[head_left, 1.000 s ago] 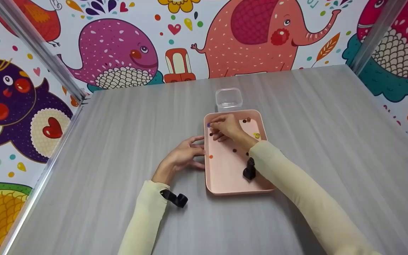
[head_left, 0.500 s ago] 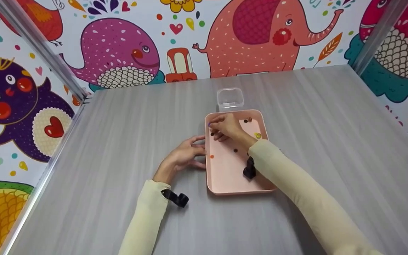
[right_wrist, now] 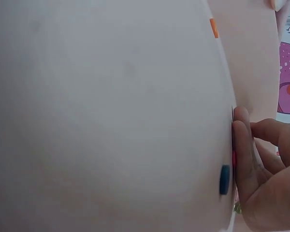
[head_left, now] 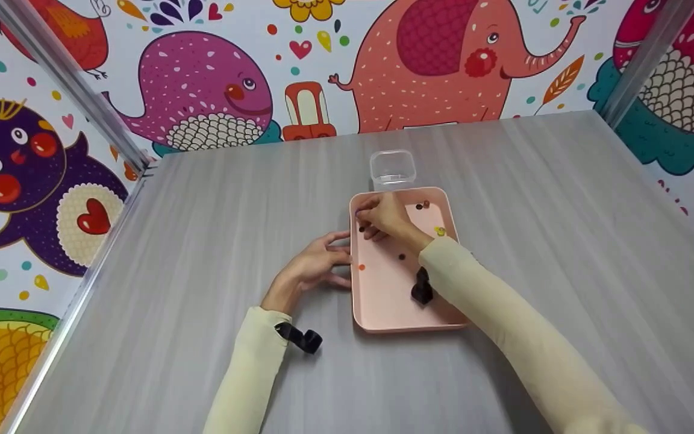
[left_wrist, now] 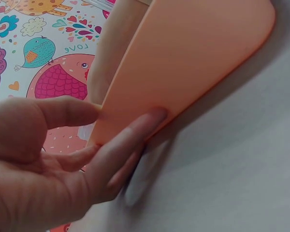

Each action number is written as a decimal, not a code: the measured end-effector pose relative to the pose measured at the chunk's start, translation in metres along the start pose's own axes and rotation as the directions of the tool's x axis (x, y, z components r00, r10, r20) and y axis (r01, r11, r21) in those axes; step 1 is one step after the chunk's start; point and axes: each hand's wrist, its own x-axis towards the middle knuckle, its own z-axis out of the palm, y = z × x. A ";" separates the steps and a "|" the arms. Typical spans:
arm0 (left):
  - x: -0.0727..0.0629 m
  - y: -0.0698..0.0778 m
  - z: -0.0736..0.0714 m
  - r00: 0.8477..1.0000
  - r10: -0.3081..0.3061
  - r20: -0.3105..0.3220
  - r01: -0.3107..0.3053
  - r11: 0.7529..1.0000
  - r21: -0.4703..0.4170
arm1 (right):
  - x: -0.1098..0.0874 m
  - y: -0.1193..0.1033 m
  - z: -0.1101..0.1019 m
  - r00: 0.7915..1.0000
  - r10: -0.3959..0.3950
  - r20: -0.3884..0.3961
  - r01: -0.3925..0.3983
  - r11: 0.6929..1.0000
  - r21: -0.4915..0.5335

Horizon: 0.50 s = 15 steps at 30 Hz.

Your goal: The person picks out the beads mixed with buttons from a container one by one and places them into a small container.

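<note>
In the head view my right hand (head_left: 390, 214) reaches into the far left corner of a pink tray (head_left: 377, 310). Its thumb and index finger pinch at a small purple bead (head_left: 357, 213), mostly hidden by the fingertips. My left hand (head_left: 315, 264) rests against the tray's left side, fingers spread. In the left wrist view its thumb lies at the rim while straight fingers (left_wrist: 130, 137) touch the outer wall. A dark bead (head_left: 362, 229) lies just below the right fingertips. An orange bead (head_left: 362, 267) is further down that side.
A clear square container (head_left: 393, 167) stands behind the tray. Also in the tray are a yellow bead (head_left: 440, 231), a brown bead (head_left: 426, 205) and several dark ones. Patterned walls enclose the grey table (head_left: 250, 199) at the back and sides.
The right fingertips have closed over the purple bead, which showed more plainly a second ago. The left hand and the tray hold their places; the view shifts slightly.
</note>
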 end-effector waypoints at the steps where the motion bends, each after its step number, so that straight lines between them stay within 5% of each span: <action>1: 0.000 0.000 0.000 1.000 0.001 0.002 -0.001 1.000 -0.001 | 0.000 0.000 0.000 1.000 0.001 -0.003 -0.001 1.000 -0.006; 15: -0.001 0.001 0.000 1.000 -0.010 -0.012 0.010 1.000 -0.002 | -0.001 -0.004 -0.002 1.000 0.013 0.003 -0.013 1.000 0.001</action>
